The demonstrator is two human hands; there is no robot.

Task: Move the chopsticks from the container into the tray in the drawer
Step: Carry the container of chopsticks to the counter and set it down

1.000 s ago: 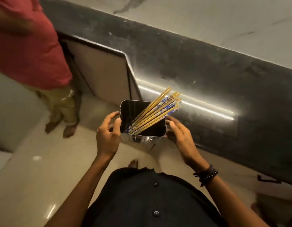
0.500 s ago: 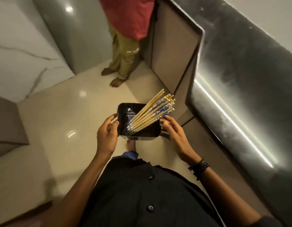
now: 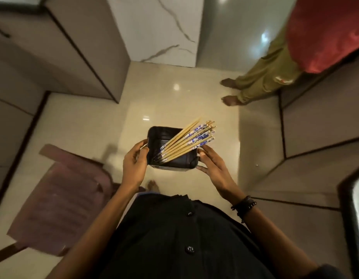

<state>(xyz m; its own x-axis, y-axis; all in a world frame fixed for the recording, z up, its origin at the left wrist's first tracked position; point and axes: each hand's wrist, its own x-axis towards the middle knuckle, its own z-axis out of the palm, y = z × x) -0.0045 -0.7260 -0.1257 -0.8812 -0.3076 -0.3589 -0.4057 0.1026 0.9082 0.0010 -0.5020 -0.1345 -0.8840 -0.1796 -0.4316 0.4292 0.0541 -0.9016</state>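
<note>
The left hand [image 3: 134, 160] clamps the container [image 3: 172, 148] at its nine o'clock wall, thumb on the rim; the right hand [image 3: 212, 166] grips its four o'clock corner. The person has swung away from the dark counter seen a second ago and now faces open floor [image 3: 174, 97], so the drawer tray is probably yet to be reached. The chopsticks [image 3: 186, 139] all lie in the container, tips fanning toward two o'clock. Both forearms reach forward, wrists level.

Purple mat [image 3: 60, 200] on glossy cream floor [image 3: 180, 101], marble-veined wall panel [image 3: 160, 29], bystander in red shirt [image 3: 327, 31], olive trousers [image 3: 263, 77]
</note>
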